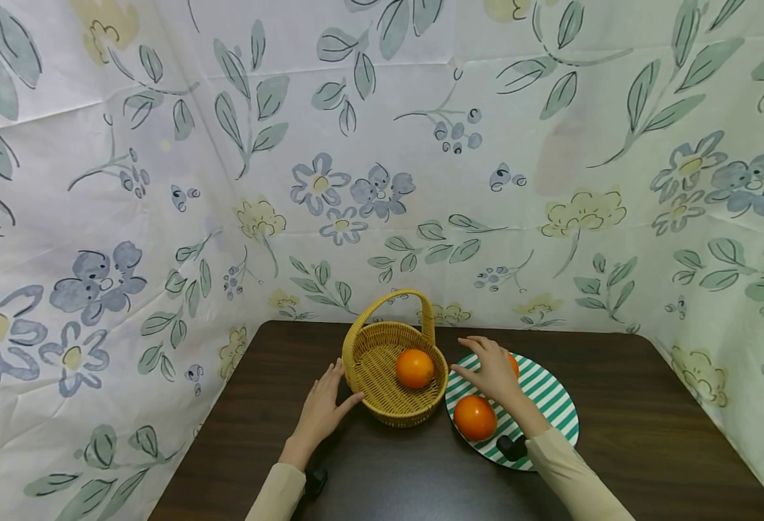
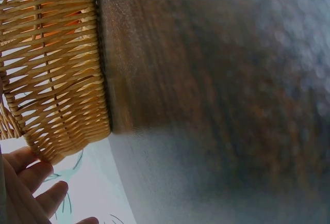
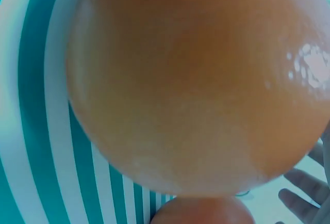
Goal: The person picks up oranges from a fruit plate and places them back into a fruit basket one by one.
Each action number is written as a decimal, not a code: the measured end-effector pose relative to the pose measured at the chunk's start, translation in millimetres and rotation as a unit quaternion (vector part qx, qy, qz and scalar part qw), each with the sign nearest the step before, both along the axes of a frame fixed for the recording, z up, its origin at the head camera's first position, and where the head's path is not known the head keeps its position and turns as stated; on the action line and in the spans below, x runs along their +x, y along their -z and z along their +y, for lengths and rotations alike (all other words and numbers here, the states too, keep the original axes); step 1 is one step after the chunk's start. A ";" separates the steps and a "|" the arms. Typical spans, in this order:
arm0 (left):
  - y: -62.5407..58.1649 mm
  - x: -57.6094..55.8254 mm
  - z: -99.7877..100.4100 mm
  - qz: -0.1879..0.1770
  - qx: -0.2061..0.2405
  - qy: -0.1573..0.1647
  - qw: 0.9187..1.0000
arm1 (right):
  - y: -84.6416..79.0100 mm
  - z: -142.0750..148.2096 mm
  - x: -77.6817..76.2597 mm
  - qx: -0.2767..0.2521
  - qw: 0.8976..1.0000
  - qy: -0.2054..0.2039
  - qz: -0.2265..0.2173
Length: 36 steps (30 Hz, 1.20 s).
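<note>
A yellow wicker basket with a tall handle stands on the table, an orange lying inside it. My left hand is at the basket's left side, thumb apart from the fingers; in the left wrist view its fingertips touch the woven wall. Over the green-and-white striped plate, my right hand holds nothing, its fingers spread toward the basket. One orange sits at the plate's front left and fills the right wrist view. A second orange is partly hidden behind the right hand.
The dark wooden table ends at a floral cloth hanging behind and at the sides. Black wrist devices are on both wrists, the right one over the plate's front part. The basket's handle rises above its rim.
</note>
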<state>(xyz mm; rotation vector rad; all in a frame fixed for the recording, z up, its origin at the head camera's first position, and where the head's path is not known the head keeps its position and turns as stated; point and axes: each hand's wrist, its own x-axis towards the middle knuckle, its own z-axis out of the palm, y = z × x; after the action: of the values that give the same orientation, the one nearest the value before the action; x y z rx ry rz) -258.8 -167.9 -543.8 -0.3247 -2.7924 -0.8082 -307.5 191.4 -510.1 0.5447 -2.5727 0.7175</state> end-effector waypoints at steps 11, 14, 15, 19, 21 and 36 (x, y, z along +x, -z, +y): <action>1.9 0.4 0.8 0.004 0.003 0.003 1.000 | 3.4 14.5 2.2 -0.004 1.000 0.026 0.007; 2.8 0.2 0.9 0.008 0.006 0.004 1.000 | 3.7 18.4 2.6 -0.011 1.000 0.029 0.003; 2.6 0.3 0.9 0.009 0.006 0.004 1.000 | 4.2 19.5 2.5 -0.011 0.999 0.031 0.003; 1.7 0.1 0.6 0.004 0.003 0.003 1.000 | 6.1 24.9 2.2 -0.011 0.999 0.039 -0.003; 1.6 -0.1 0.4 0.002 -0.001 0.002 1.000 | 7.2 27.7 2.2 -0.010 0.999 0.045 -0.004; 2.1 -1.4 0.1 -0.002 0.007 0.001 1.000 | 14.4 48.7 6.9 -0.029 0.997 0.068 0.001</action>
<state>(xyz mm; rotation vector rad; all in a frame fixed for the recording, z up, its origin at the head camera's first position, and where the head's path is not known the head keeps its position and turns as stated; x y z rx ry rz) -260.2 -167.8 -545.9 -0.3249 -2.7893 -0.8281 -300.6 240.2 -524.5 0.3462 -2.5499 0.7419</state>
